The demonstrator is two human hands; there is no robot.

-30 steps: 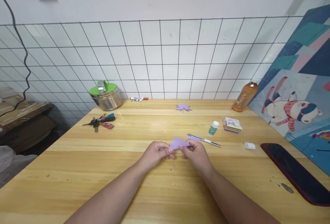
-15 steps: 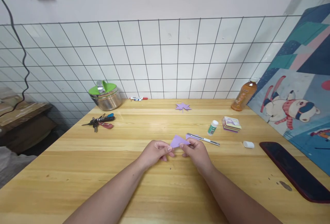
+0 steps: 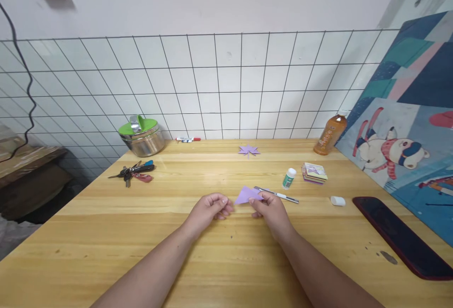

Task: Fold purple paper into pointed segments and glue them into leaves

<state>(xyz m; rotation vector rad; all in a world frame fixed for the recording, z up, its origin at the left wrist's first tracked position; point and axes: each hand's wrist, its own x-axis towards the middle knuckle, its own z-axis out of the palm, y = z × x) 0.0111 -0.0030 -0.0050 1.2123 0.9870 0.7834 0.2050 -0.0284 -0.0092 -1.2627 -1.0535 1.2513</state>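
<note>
Pinching the purple paper triangle (image 3: 244, 195) near its right corner, the right hand (image 3: 274, 211) had its thumb on top and its fingers bent beneath, nearly closed. The left hand (image 3: 207, 211) was loosely curled and half open just left of the paper's pointed tip, apart from it, with nothing visible in its grasp. The triangle lay between the two hands, over the middle of the table (image 3: 177, 260); whether it touched the wood was impossible to tell. Good handling seemed to call for a light, steady pinch on the right, firm enough to stop the layers slipping but not so hard as to dent the thin sheet. The free left fingertips were best placed at the very edge of the tip, so that any crease could be pressed evenly along its line. Bracing the paper against the table looked steadier than working in the air. The slim silver tool (image 3: 288, 198) lay just beyond the right hand, and the glue stick (image 3: 289, 179) stood farther off to the right, so wide sweeps that way risked knocking them.
</note>
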